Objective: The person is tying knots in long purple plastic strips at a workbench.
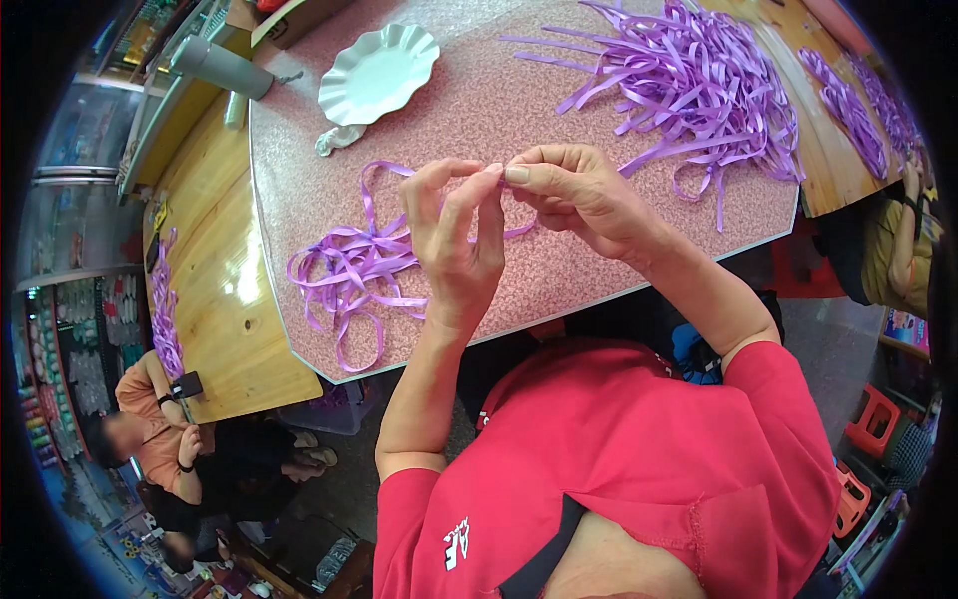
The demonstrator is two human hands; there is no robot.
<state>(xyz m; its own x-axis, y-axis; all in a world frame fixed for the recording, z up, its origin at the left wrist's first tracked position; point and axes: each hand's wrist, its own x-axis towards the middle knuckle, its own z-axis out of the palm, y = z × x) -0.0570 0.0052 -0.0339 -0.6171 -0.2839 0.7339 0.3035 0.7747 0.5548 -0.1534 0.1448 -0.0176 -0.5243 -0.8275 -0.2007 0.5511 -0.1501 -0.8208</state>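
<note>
Above the pink patterned table top, both my hands meet fingertip to fingertip. My left hand (454,225) is closed in a pinch of thumb and forefinger, its other fingers bent. Against it, my right hand (584,195) pinches with the thumb on top and the fingers curled under. A bit of purple ribbon shows between the fingertips; its exact end is hidden. Beside and behind my left hand lies a loose, looped heap of purple ribbon (371,243), and one strand runs behind my hands. A big pile of purple ribbon strips (699,90) lies at the far right.
A white scalloped dish (384,72) stands at the far left of the pink table top (469,110), near a grey tumbler (222,68). More ribbon bundles (846,112) lie on the wooden table to the right. A seated person (160,429) is at the left; another sits far right.
</note>
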